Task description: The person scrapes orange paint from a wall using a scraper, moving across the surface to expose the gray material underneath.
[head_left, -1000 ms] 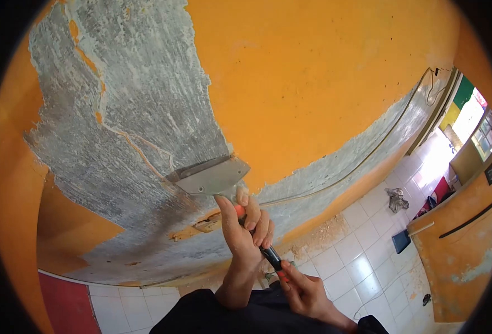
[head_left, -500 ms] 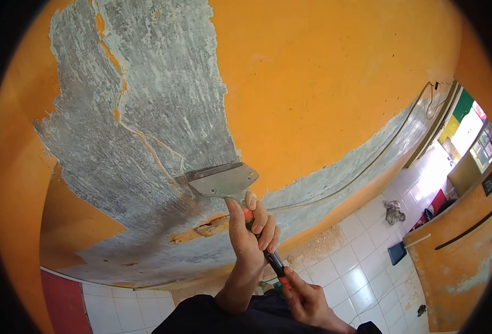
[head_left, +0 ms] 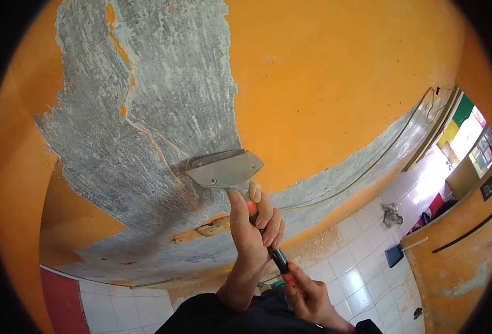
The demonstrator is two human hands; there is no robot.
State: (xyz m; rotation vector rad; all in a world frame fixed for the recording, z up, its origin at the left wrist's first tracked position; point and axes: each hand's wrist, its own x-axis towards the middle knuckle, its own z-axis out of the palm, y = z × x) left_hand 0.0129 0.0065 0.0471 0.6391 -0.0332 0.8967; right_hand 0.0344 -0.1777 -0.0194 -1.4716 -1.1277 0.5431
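My left hand (head_left: 250,228) is wrapped round the upper handle of a wide-bladed scraper (head_left: 229,170), thumb and fingertips close below its metal head. Lower down, my right hand (head_left: 311,295) grips the end of the same black and orange handle (head_left: 278,259). The scraper's edge lies at the wall, by the border between a grey stripped patch (head_left: 162,72) and orange paint (head_left: 335,83). A crack with orange remnants (head_left: 124,58) runs down the grey patch to the left of the blade.
A thin cable (head_left: 363,177) runs along the lower wall. Below it are white floor tiles (head_left: 359,283) with scattered paint debris (head_left: 319,245). A crumpled bag (head_left: 391,215) and a dustpan-like dark object (head_left: 394,255) lie on the right, near an orange panel (head_left: 452,273).
Both hands and the scraper have shifted slightly up and to the right in view. The blade appears tilted differently, with more of its upper edge showing. The wall has also shifted in view.
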